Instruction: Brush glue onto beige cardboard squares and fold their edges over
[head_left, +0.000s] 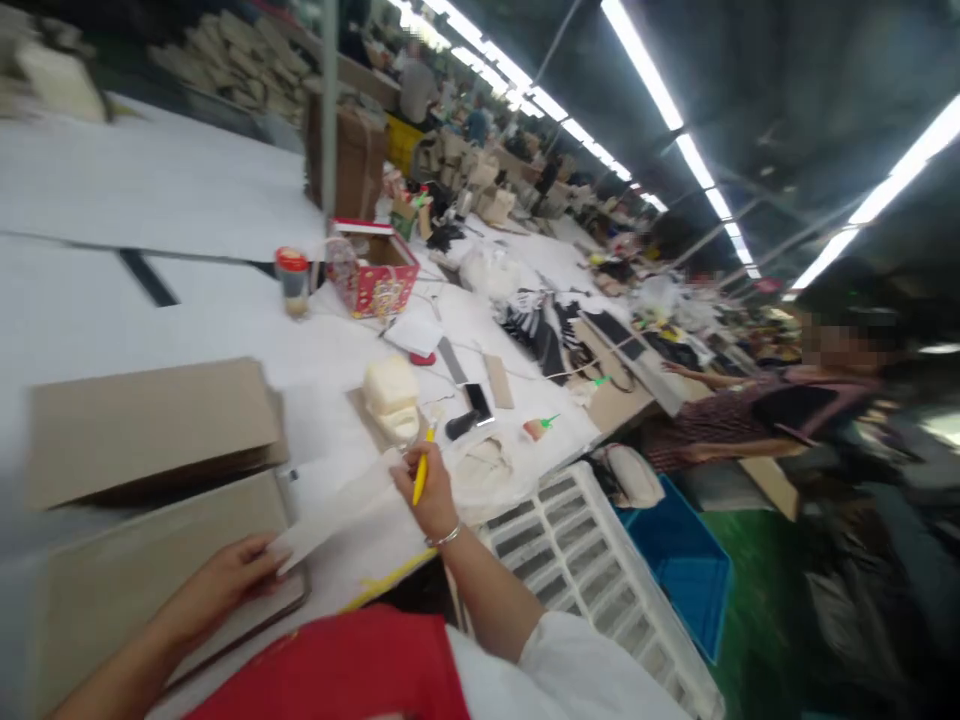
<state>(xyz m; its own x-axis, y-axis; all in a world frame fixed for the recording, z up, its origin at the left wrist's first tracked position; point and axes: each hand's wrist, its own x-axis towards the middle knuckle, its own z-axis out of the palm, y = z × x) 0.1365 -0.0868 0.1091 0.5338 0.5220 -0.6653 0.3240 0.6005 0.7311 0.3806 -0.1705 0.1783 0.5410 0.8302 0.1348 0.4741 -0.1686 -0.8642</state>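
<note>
A pale, thin strip (341,508) stretches between my two hands above the white table. My left hand (238,575) pinches its near end, over a beige panel (172,560). My right hand (433,495) is closed around a yellow pen-like tool (421,470), and the strip's far end meets its fingers. I cannot make out the tool's tip. Just beyond the right hand stands a cream-coloured block-like object (391,392) on a piece of brown board. A phone (478,403) and a dark rounded object (460,425) lie to its right.
A folded beige board piece (150,425) lies at left. Farther back are a red patterned box (375,280) and a red-lidded jar (292,280). A white slatted rack (577,560) and a blue bin (679,560) stand at right, near another person (750,410).
</note>
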